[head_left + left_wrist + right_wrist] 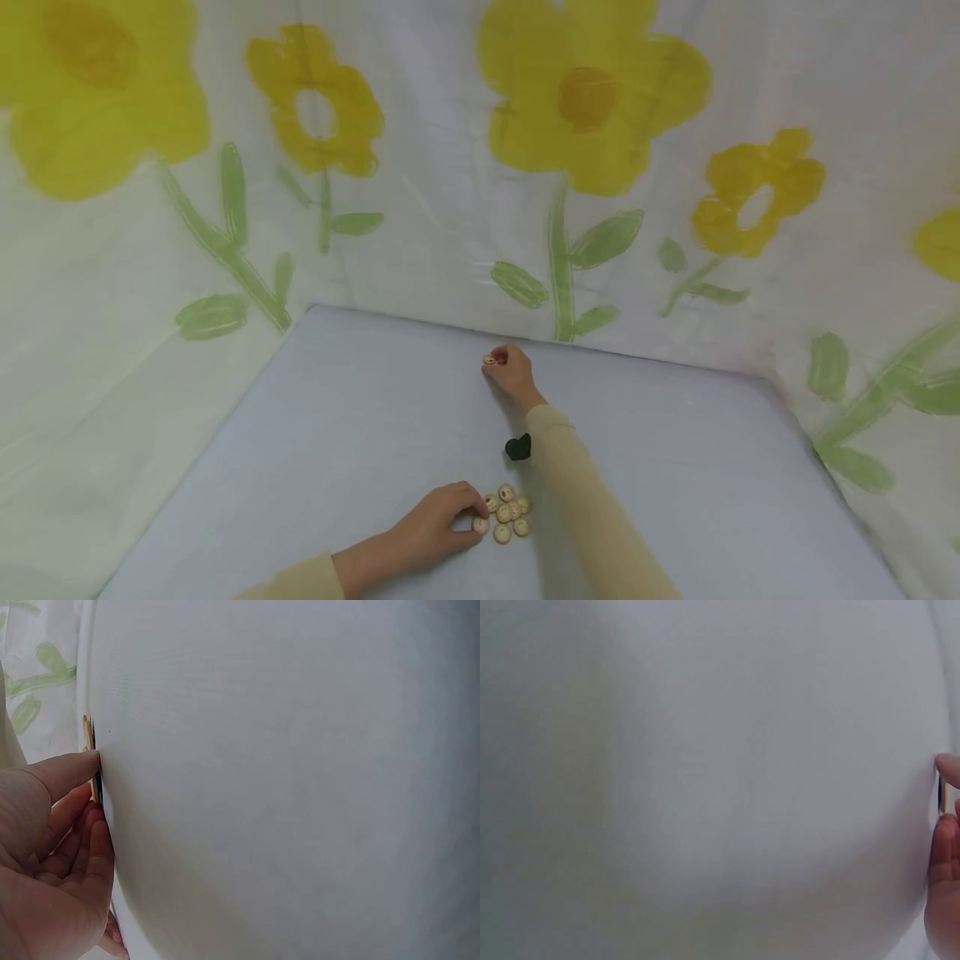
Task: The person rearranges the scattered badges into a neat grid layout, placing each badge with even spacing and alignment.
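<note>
Near the far edge of the table, my right hand (513, 372) pinches a small round wooden disc (489, 360) with a dark mark on its face. The right wrist view catches that disc edge-on (943, 795) between thumb and fingers, close to the surface. My left hand (442, 521) lies at the near part of the table, thumb and fingers around another wooden disc (481, 526). Beside it is a loose cluster of several similar discs (504, 512), some with dark marks. In the left wrist view, a thin disc edge (94, 780) shows between thumb and fingers.
A small black object (517, 447) sits between the cluster and my right hand, partly hidden by the right sleeve (592, 500). The pale table (337, 417) meets a white curtain (420, 250) painted with yellow flowers along its far and side edges.
</note>
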A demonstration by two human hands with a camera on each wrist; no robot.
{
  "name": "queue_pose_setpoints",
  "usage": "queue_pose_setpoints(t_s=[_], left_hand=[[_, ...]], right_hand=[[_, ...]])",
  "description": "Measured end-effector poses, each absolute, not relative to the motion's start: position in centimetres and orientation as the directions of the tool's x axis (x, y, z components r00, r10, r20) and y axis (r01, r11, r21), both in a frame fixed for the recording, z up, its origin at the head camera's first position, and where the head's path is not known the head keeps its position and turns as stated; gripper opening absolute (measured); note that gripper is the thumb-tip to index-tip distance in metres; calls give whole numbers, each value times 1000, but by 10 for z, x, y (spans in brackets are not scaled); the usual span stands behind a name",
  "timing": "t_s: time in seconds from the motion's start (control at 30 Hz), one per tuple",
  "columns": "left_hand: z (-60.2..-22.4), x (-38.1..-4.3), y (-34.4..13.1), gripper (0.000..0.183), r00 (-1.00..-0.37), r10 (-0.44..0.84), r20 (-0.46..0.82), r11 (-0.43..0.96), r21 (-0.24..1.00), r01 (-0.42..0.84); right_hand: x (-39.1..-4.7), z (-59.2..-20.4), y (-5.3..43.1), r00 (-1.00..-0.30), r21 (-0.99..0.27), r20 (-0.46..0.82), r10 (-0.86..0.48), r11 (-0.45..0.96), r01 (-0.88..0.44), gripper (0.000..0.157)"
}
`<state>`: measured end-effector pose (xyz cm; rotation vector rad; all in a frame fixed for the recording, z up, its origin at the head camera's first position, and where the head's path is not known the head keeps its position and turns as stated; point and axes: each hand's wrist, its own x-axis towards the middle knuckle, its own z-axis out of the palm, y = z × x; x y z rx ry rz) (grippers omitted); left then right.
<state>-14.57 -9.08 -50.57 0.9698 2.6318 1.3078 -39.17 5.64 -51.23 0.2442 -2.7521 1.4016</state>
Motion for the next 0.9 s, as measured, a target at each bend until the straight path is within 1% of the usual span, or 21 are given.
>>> queue_pose_setpoints(t_s=[0.1,0.33,0.5,0.67,0.9], left_hand=[[-505,-147,-89,17,-799,565,206,445,739,506],[-505,-148,-90,18,-806,562,185,423,773,473],[-507,-148,-91,20,-816,549,179,423,783,456],[-506,-149,-91,20,-822,544,168,409,802,435],[-506,-148,-92,20,-818,539,199,385,806,449]], right_hand=[[-389,-515,64,-987,-794,121,-109,586,-162,28],[-382,-514,74,-993,-838,89,-74,533,-114,31],[-374,-510,80,-995,-861,71,-76,498,-100,30],[-361,-505,89,-989,-864,85,-122,485,-134,29],[-339,-506,106,-977,-880,65,-201,450,-151,28]])
